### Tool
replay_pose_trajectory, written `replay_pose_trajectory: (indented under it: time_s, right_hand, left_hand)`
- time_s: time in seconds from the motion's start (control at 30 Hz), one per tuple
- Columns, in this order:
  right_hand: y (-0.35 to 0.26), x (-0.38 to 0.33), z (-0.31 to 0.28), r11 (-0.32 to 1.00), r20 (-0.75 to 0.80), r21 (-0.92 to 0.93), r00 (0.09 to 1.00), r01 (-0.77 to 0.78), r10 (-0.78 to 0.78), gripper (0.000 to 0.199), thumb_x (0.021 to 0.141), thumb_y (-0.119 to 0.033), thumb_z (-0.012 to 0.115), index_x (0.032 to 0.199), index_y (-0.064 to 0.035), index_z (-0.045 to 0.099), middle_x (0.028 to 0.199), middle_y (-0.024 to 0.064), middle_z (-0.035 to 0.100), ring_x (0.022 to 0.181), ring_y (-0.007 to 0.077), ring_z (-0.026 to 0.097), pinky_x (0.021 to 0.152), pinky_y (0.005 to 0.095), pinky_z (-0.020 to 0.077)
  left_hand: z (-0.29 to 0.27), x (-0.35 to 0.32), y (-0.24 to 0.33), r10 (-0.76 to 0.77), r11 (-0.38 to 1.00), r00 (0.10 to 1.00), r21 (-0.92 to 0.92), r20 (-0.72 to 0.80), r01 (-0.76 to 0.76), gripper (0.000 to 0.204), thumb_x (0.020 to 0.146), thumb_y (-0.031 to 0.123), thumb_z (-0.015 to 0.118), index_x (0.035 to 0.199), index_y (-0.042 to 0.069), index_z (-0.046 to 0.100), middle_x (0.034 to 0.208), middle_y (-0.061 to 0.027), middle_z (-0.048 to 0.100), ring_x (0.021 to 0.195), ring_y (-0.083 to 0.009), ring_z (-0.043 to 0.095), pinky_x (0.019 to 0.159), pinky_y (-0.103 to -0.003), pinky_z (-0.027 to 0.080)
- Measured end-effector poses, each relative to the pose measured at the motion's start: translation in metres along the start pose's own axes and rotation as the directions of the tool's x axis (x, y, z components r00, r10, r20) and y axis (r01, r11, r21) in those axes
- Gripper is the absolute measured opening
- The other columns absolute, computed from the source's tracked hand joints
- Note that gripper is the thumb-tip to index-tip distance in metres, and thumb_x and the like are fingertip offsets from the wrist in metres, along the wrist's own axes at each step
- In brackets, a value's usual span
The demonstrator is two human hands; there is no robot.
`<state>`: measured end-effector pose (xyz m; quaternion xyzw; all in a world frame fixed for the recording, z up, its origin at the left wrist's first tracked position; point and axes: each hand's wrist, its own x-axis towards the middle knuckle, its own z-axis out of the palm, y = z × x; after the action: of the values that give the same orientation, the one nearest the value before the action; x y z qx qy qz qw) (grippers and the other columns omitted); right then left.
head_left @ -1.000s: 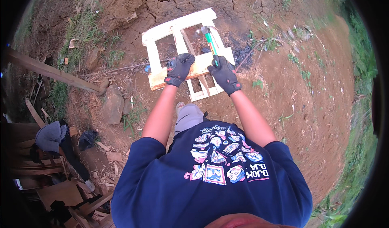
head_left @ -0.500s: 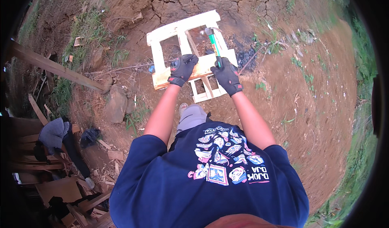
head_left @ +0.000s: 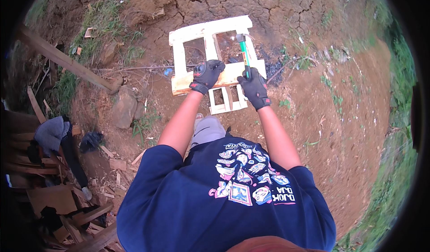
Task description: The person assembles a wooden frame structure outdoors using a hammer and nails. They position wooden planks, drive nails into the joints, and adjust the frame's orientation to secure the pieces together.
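Frame (head_left: pixel 210 30) of pale wood lies flat on cracked dirt ahead of the person. A loose board (head_left: pixel 224 77) lies across it. The left hand (head_left: pixel 207 75), gloved, presses on the board, fingers curled. The right hand (head_left: pixel 255 87) grips a green-handled hammer (head_left: pixel 244 50).

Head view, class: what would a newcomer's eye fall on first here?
The pale wooden frame lying on cracked brown earth at the top centre stands out most. Two black-gloved hands meet on its near plank: the left hand presses on it, and the right hand grips a green-handled hammer. A heap of scrap wood fills the lower left.
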<state>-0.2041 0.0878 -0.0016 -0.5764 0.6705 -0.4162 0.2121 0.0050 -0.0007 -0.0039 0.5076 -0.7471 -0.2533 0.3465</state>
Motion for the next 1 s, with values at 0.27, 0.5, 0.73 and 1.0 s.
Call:
replay_pose_trajectory:
  time_s: [0.27, 0.5, 0.73, 1.0]
  right_hand:
    - [-0.001, -0.001, 0.0, 1.0, -0.026, 0.007, 1.0, -0.017, 0.017, 0.032, 0.086, -0.027, 0.081, 0.105, -0.0084, 0.063, 0.089, 0.0163, 0.069, 0.086, 0.0382, 0.069, 0.078, 0.0496, 0.0536]
    - [0.009, 0.002, 0.001, 1.0, 0.015, -0.027, 1.0, 0.015, -0.014, 0.035, 0.086, -0.028, 0.078, 0.108, -0.0073, 0.061, 0.099, 0.0188, 0.07, 0.095, 0.0413, 0.07, 0.082, 0.0511, 0.0543]
    - [0.007, 0.002, 0.004, 0.998, 0.004, -0.047, 0.999, 0.041, -0.041, 0.034, 0.087, -0.03, 0.077, 0.108, -0.0081, 0.062, 0.099, 0.019, 0.07, 0.095, 0.0418, 0.07, 0.082, 0.0523, 0.0541]
    - [0.001, 0.0, 0.0, 1.0, -0.009, -0.027, 1.0, -0.005, 0.005, 0.032, 0.086, -0.028, 0.078, 0.106, -0.0077, 0.063, 0.092, 0.0178, 0.07, 0.088, 0.0404, 0.07, 0.079, 0.0509, 0.0545]
  left_hand:
    - [-0.003, 0.0, 0.004, -0.045, 0.999, 0.998, -0.002, 0.036, 0.045, 0.041, 0.096, 0.039, 0.072, 0.115, 0.004, 0.08, 0.116, -0.0159, 0.079, 0.105, -0.0315, 0.075, 0.095, -0.039, 0.057]
    - [0.0, 0.0, 0.002, -0.001, 1.0, 1.0, -0.018, 0.012, 0.001, 0.04, 0.095, 0.039, 0.073, 0.11, 0.003, 0.081, 0.108, -0.0155, 0.08, 0.099, -0.0303, 0.076, 0.091, -0.04, 0.057]
    - [0.004, 0.0, -0.006, 0.028, 1.0, 0.999, 0.014, -0.021, -0.028, 0.041, 0.096, 0.043, 0.07, 0.11, 0.006, 0.082, 0.106, -0.0142, 0.081, 0.096, -0.0301, 0.077, 0.088, -0.04, 0.058]
    - [0.001, 0.001, -0.002, -0.036, 0.999, 0.999, -0.003, 0.039, 0.037, 0.042, 0.096, 0.037, 0.074, 0.116, 0.001, 0.079, 0.118, -0.0169, 0.079, 0.108, -0.0297, 0.076, 0.097, -0.039, 0.057]
